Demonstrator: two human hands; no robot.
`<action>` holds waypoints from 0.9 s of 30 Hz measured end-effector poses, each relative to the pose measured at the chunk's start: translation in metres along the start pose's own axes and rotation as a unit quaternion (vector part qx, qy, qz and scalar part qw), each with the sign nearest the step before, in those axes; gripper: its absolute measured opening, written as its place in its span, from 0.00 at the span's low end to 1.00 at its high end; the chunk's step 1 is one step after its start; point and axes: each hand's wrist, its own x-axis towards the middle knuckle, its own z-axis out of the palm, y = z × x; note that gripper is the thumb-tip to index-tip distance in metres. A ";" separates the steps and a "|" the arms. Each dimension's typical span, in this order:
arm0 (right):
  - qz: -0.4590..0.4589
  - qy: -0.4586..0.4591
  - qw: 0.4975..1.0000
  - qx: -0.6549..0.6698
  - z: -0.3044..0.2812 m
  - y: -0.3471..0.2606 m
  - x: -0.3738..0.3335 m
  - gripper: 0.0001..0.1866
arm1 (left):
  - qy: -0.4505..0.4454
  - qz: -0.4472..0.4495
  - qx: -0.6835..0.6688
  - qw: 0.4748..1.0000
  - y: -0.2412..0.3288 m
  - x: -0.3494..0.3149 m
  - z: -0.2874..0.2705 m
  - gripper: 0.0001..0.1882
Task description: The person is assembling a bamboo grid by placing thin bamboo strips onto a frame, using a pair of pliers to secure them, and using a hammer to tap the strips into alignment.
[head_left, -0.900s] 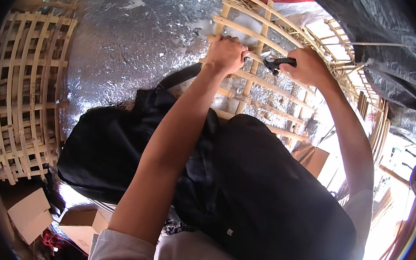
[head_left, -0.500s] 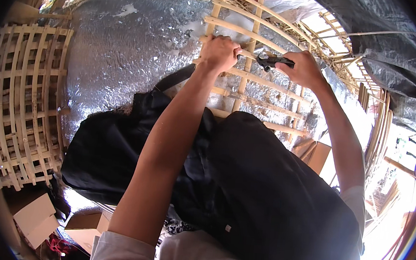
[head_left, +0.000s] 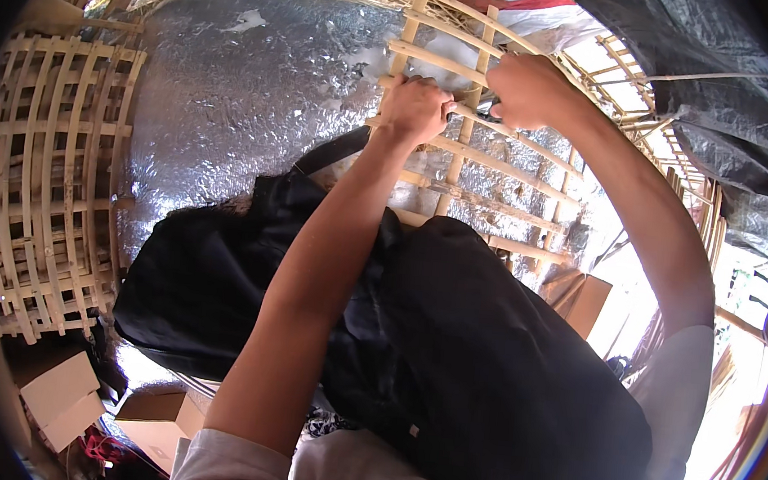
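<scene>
A bamboo lattice (head_left: 513, 206) of pale strips tied crosswise lies over the silvery foil sheet in front of my knees. My left hand (head_left: 414, 109) is closed on the lattice near its left edge, a small dark bit showing at the fingertips. Close beside it on the right, my right hand (head_left: 529, 91) is turned over, its back facing up, and closed round black-handled pliers (head_left: 496, 113). Only a little of the pliers shows under the fingers, at a crossing strip. Their jaws are hidden, so what they bite on cannot be seen.
Finished-looking bamboo lattices (head_left: 46, 177) stand stacked at the left. Foil sheeting (head_left: 234, 84) covers the surface ahead. Open cardboard boxes (head_left: 65, 395) sit at the lower left, and another cardboard piece (head_left: 585, 303) is right of my knee. Dark tarpaulin (head_left: 719, 113) hangs at the upper right.
My right hand has moved up and left and rolled over with the pliers, hiding most of them; its elbow has swung outward. My left hand keeps its hold, and the lattice has shifted slightly right.
</scene>
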 end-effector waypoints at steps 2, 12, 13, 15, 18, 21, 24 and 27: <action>-0.063 0.064 0.993 -0.081 0.000 -0.019 -0.008 0.04 | 0.004 -0.004 0.018 1.000 0.000 -0.002 -0.002 0.07; -0.030 0.067 0.997 -0.035 0.014 -0.016 -0.017 0.06 | -0.024 -0.030 0.010 0.999 0.001 0.002 0.002 0.10; -0.042 0.099 0.994 -0.017 0.014 -0.013 -0.014 0.08 | -0.026 -0.025 0.007 0.999 0.003 0.002 0.002 0.10; -0.006 0.048 0.999 -0.001 0.004 -0.010 0.005 0.09 | -0.033 -0.017 0.007 0.999 0.002 -0.001 0.002 0.10; -0.007 0.078 0.995 0.058 0.011 0.015 -0.003 0.11 | -0.019 -0.017 -0.002 1.000 0.011 0.001 -0.001 0.10; -0.048 0.119 0.986 0.108 0.041 0.041 -0.024 0.13 | -0.054 -0.033 0.018 0.998 0.004 -0.001 -0.008 0.10; -0.005 0.078 0.991 0.112 0.040 0.027 -0.043 0.14 | -0.055 -0.020 0.019 0.998 0.010 -0.002 -0.007 0.13; 0.009 0.127 0.992 -0.009 0.046 0.028 -0.028 0.11 | -0.071 -0.024 0.058 0.996 0.012 0.003 -0.011 0.18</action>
